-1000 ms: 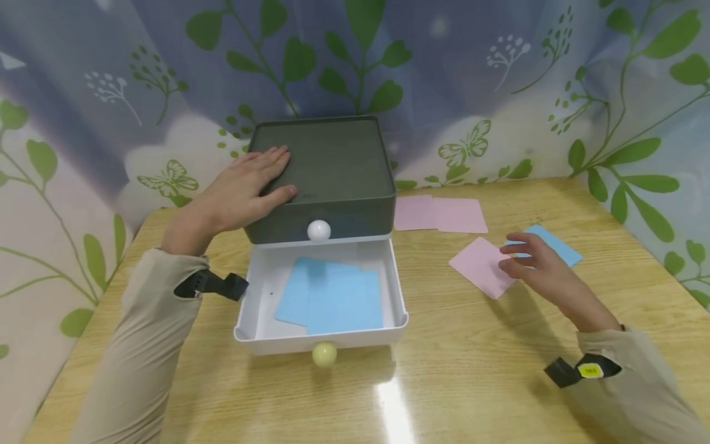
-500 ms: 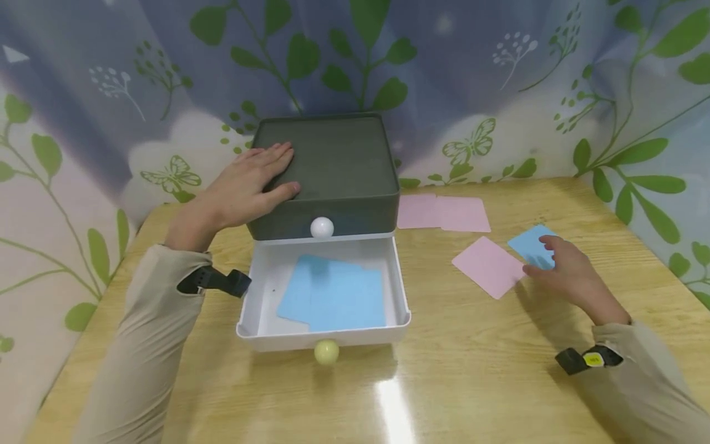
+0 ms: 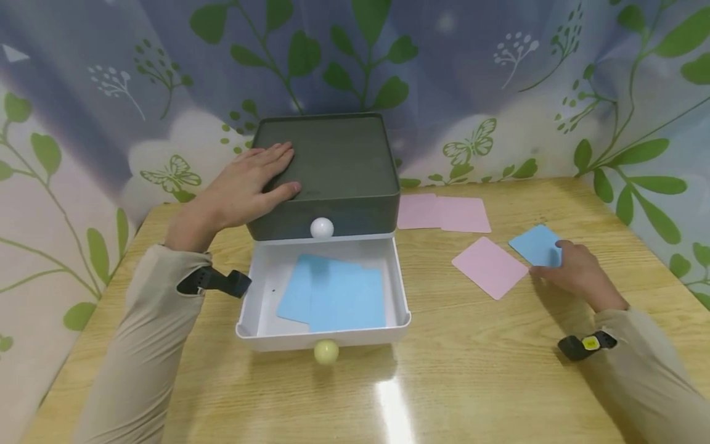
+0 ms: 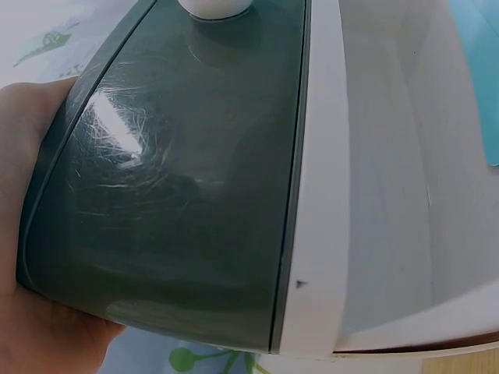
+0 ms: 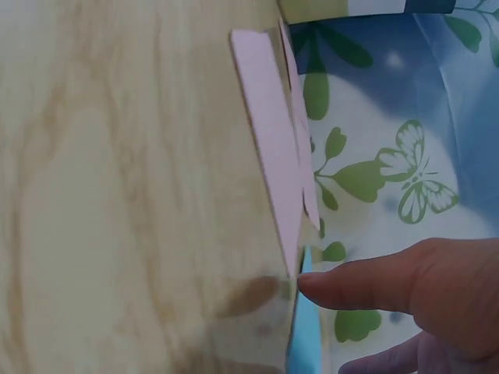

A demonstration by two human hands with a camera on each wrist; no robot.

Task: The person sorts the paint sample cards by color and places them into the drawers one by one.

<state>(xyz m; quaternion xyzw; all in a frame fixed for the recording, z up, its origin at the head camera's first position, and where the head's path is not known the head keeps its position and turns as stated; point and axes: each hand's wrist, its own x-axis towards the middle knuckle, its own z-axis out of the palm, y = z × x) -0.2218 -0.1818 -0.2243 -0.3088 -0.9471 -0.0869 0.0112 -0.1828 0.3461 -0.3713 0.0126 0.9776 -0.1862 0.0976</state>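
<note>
Left hand (image 3: pixel 244 188) lies flat, fingers straight, on the grey box (image 3: pixel 333 166). Open drawer (image 3: pixel 261 320) below holds overlapping blue cards (image 3: pixel 338 296); count unclear. Right hand (image 3: pixel 577 274) covers the near edge of the loose blue card (image 3: pixel 535 243); its grip is hidden.
</note>
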